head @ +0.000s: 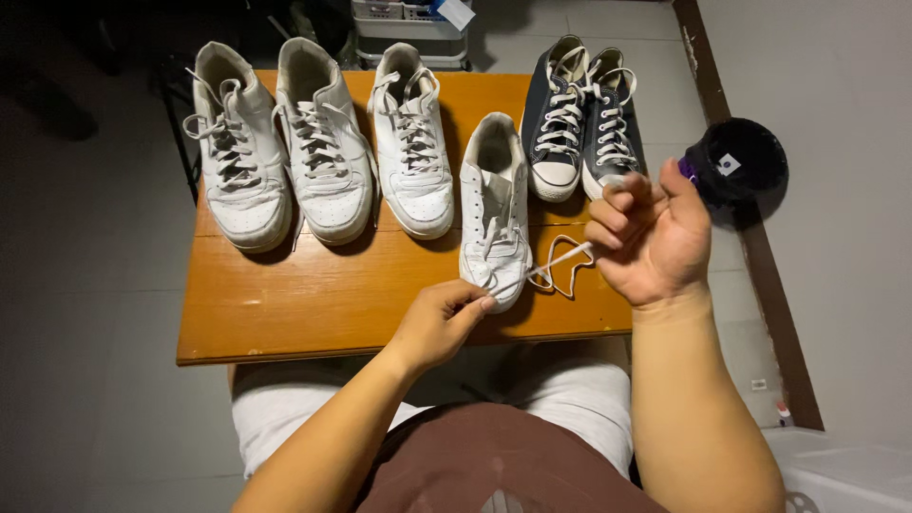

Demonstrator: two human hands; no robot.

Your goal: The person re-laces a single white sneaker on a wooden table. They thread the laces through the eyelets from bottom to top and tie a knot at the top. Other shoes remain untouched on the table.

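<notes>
A white sneaker lies toe-toward-me on a small wooden table, its lace partly undone. My left hand rests at the shoe's toe, fingertips pressed against it. My right hand is raised to the right of the shoe and pinches a white lace that runs taut from the toe eyelets; slack lace loops on the table below it.
Three more white sneakers stand in a row at the table's back left. A pair of dark canvas sneakers stands at the back right. A dark round object lies on the floor to the right. A white bin sits bottom right.
</notes>
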